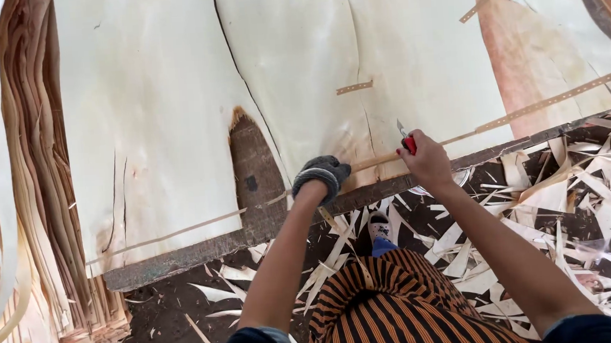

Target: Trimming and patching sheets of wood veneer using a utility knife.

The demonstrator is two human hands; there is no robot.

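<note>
Cutting a pale veneer sheet [173, 95] along a long wooden straightedge [372, 162], down at the lower edge of the sheet, just right of frame centre. Best done, by the look of it, with firm downward pressure on the straightedge so it cannot slide, and with the blade drawn close against its edge in one steady pull. Worth minding the split running down the sheet near centre and the dark torn gap [253, 175] left of the hands, since thin veneer would likely tear along such cracks.

Left hand [323, 174], in a dark knit glove, curled and pressed down on the straightedge at the sheet's edge, forearm stretched straight out from the lower middle of the frame. Right hand [426, 160], bare, closed around a red-handled knife [406, 138], blade tip pointing up and away, wrist slightly raised, arm reaching from the lower right.

Sheet lying on a dark worn desk [183, 253]. Stacked veneer [37, 174] at far left. Pale offcuts [569, 198] scattered over the floor at lower right. Perforated tape strips [555, 98] on the sheet at upper right.
</note>
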